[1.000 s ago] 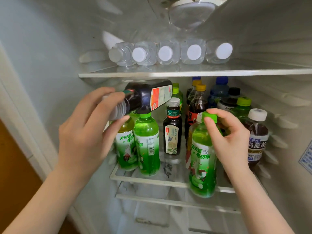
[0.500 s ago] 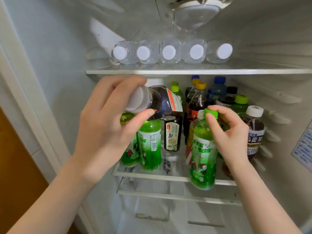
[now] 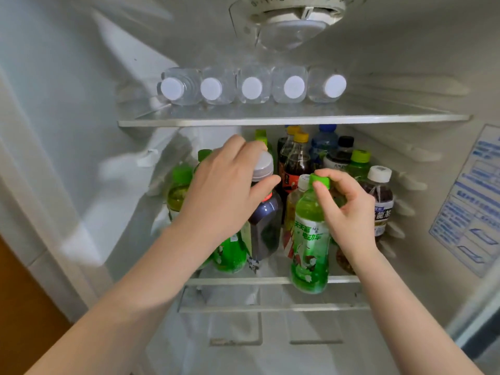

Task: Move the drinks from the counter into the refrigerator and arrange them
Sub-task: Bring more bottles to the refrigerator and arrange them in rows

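My left hand [image 3: 227, 190] grips the white-capped neck of a dark drink bottle [image 3: 266, 226], which stands nearly upright among the bottles on the middle glass shelf [image 3: 238, 280]. My right hand [image 3: 343, 209] pinches the green cap of a green tea bottle [image 3: 309, 244], whose base hangs at the shelf's front edge. Other green tea bottles [image 3: 230, 253] stand at the shelf's left, partly hidden by my left forearm.
Several clear water bottles [image 3: 251, 86] lie with white caps outward on the upper shelf [image 3: 292, 121]. Cola, water and dark tea bottles [image 3: 378, 201] crowd the back and right of the middle shelf. A drawer [image 3: 235, 320] sits below; a blue label [image 3: 473, 201] is on the right wall.
My left hand has swung the dark bottle from lying sideways to nearly upright and lowered it among the shelf's bottles. The green bottle in my right hand stays about where it was.
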A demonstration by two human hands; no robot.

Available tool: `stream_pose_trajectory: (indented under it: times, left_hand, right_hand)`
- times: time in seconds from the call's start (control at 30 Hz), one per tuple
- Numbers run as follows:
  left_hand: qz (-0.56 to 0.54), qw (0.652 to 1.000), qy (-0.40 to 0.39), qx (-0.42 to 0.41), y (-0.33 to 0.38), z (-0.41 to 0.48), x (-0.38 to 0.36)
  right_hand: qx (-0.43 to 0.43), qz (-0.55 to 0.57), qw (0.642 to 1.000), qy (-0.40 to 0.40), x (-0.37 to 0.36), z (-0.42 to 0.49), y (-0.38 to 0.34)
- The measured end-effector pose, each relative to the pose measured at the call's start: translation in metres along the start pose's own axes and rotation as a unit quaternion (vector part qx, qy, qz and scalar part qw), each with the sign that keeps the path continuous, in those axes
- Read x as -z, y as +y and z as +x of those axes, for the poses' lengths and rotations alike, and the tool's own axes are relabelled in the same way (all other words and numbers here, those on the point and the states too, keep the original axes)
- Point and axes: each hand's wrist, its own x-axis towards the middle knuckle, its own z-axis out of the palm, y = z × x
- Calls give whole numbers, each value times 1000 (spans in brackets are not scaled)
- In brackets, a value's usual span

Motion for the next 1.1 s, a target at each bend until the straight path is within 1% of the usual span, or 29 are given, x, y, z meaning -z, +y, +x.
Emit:
stream_pose_trajectory:
  times: [0.1,0.17,0.23,0.3,0.4,0.53,0.63,0.8,0.87,1.1]
  left_hand:
    - [26,999,-27,-10,-3,7,-21]
    - [109,993,-42,-30,-5,13,-33]
    - [201,976,-62,-50,-7,18,-42]
    - [228,970,-72,-46,-11,21,-49]
    - [229,971,-64,-21,-17,26,-57]
    - [221,972,-78,-3,-23,33,-66]
    - [187,979,-80,-13,-26,31,-69]
    - [95,987,-108,-74,-39,24,-64]
    - [97,987,-106,-68,-40,23,-63]
    - [157,985,-64,-43,-38,20,-74]
  right_hand:
    - [0,-6,1000,-2,1,-1,-2]
    - [1,-7,1000,-2,0,-1,-3]
    - [0,-9,1000,1,0,0,-3]
    - [-3,-12,1000,4,0,0,-3]
    - [-5,-14,1000,8,1,-1,-4]
    - [-9,-6,1000,6,1,-2,-5]
    - [-14,3,1000,6,2,-4,-6]
    - [-21,10,1000,11,1,-6,-7]
    - [-23,9,1000,12,0,-7,-8]
    - [-26,13,999,17,-3,-8,-7]
